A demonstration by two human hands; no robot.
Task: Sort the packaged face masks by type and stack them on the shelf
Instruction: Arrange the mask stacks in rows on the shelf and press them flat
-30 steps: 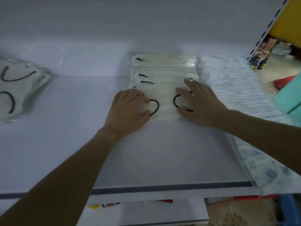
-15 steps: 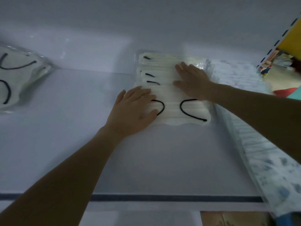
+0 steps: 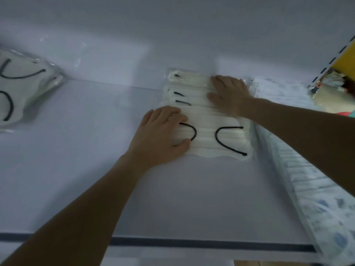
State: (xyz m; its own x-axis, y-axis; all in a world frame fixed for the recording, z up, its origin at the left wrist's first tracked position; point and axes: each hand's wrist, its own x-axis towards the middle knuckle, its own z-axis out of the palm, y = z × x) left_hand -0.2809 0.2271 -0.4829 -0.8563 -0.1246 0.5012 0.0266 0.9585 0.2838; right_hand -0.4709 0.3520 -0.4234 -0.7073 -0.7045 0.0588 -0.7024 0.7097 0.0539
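A stack of clear-wrapped white masks with black ear loops [image 3: 209, 131] lies at the back of the white shelf [image 3: 80, 169], overlapping like tiles. My left hand [image 3: 161, 135] rests flat on the front left part of the stack. My right hand [image 3: 228, 95] lies flat on the back right part, fingers straight and pointing left. To the right of it runs a row of packaged masks with a blue-grey print [image 3: 315, 189], from the back wall to the shelf's front edge. Another pack of white masks with black loops [image 3: 21, 89] lies at the far left.
The shelf's back wall [image 3: 115, 54] rises just behind the stack. A dark strip [image 3: 192, 242] marks the shelf's front edge. A perforated upright [image 3: 334, 58] and a yellow panel stand at the upper right, with floor clutter beyond.
My right hand has slid from the front right of the white stack to its back right, uncovering the right ear loop. The left hand has stayed in place.
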